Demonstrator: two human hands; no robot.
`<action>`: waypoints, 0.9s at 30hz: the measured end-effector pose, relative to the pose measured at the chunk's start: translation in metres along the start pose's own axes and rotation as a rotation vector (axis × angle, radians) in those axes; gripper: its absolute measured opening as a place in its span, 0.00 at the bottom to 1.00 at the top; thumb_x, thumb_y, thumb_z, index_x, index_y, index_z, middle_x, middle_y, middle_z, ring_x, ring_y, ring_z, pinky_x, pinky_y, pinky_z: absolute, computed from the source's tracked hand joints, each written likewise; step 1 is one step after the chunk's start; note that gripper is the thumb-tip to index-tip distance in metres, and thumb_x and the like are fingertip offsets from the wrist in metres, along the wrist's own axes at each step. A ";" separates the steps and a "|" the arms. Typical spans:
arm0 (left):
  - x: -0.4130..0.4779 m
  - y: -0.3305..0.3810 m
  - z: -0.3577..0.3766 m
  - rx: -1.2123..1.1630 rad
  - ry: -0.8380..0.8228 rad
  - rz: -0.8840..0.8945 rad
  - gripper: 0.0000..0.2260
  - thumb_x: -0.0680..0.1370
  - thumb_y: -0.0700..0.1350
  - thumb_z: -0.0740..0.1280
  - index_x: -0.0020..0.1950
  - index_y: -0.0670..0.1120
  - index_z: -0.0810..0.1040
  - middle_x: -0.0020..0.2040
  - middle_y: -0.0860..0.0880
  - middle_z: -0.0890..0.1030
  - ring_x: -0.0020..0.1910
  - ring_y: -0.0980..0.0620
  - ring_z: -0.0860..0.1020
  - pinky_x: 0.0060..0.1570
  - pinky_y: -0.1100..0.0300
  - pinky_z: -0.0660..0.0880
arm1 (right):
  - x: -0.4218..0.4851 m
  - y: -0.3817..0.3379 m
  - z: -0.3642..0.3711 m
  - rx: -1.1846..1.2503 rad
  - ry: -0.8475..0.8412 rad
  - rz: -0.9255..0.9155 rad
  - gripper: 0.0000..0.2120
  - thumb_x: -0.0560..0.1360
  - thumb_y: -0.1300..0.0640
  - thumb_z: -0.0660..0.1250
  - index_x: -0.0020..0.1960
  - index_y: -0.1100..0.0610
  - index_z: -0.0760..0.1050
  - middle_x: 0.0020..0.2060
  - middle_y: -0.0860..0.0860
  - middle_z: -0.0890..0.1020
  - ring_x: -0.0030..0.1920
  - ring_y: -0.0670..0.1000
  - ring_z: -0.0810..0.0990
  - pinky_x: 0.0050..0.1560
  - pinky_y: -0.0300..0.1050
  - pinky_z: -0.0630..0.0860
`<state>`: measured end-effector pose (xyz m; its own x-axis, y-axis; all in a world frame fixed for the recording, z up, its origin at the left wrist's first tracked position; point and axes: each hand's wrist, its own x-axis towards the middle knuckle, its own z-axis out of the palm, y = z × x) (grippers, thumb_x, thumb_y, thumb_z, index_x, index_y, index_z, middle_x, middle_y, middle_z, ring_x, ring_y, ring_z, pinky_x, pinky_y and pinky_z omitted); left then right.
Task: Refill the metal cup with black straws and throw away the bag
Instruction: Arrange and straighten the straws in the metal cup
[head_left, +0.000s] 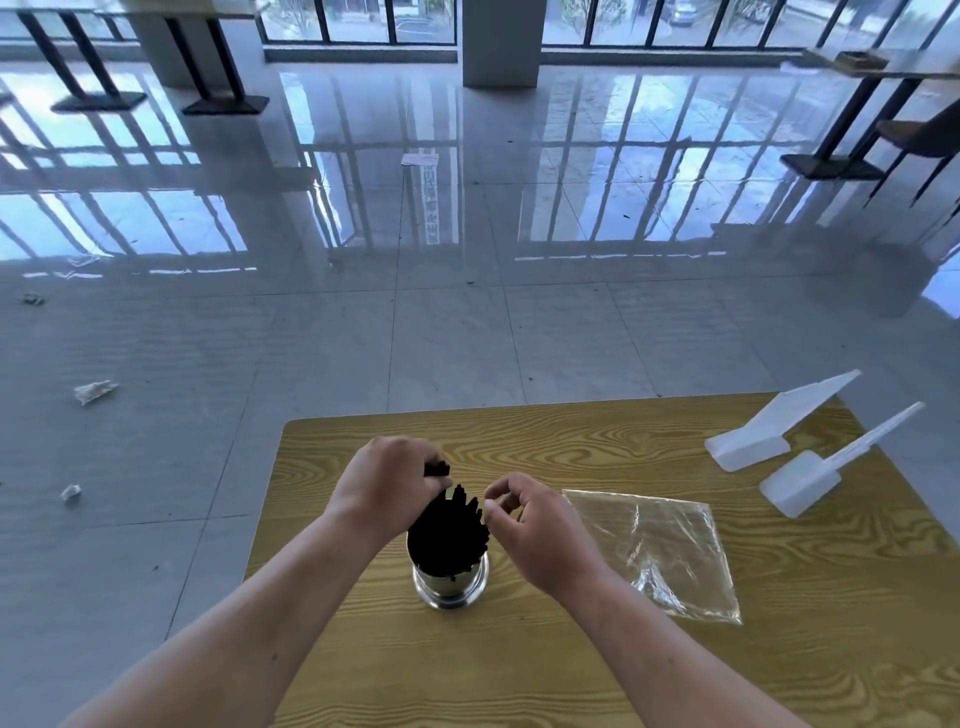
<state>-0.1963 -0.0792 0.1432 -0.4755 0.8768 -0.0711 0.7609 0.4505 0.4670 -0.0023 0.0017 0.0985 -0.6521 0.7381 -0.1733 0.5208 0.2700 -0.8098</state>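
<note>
Left hand (390, 480) pinches black straws (451, 530) over metal cup (451, 584); bag (660, 551) empty

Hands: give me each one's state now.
Left hand: closed on black straws above the metal cup.
Right hand: fingers curled, holding nothing visible.

The left hand (387, 480) covers the upper ends of some of the thin black straws (452, 535), so its grip on them cannot be made out, and the shiny round metal cup (451, 584) hides their lower lengths. The right hand (535, 525) curls its fingertips just beside the straw tops, too small to tell whether they touch, and its forearm hides a near corner of the clear crinkled plastic bag (670, 551). The light wood-grain tabletop (519, 670) runs off the bottom and right edges, as do both forearms.
</note>
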 end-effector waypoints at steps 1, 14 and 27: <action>0.000 0.001 -0.006 -0.008 0.014 0.000 0.02 0.75 0.51 0.75 0.45 0.55 0.87 0.40 0.57 0.86 0.42 0.56 0.82 0.40 0.61 0.74 | 0.000 -0.001 0.001 0.006 0.001 -0.001 0.06 0.77 0.41 0.66 0.48 0.41 0.79 0.44 0.33 0.83 0.38 0.38 0.81 0.36 0.33 0.76; -0.006 -0.002 -0.076 -0.122 0.195 -0.039 0.03 0.71 0.52 0.79 0.42 0.57 0.87 0.34 0.60 0.84 0.37 0.64 0.80 0.37 0.65 0.73 | -0.001 -0.019 0.015 0.188 -0.003 0.049 0.09 0.80 0.50 0.68 0.43 0.50 0.82 0.33 0.46 0.83 0.31 0.40 0.77 0.32 0.34 0.75; -0.014 -0.017 -0.102 -0.320 0.524 -0.070 0.04 0.72 0.52 0.79 0.45 0.55 0.89 0.36 0.59 0.86 0.38 0.60 0.84 0.41 0.62 0.78 | -0.009 -0.033 0.018 0.271 0.201 -0.036 0.17 0.79 0.39 0.66 0.40 0.50 0.72 0.27 0.42 0.75 0.28 0.42 0.70 0.29 0.40 0.69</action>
<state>-0.2477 -0.1165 0.2257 -0.7351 0.6112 0.2934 0.5883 0.3600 0.7241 -0.0235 -0.0245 0.1170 -0.5316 0.8455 -0.0498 0.3166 0.1437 -0.9376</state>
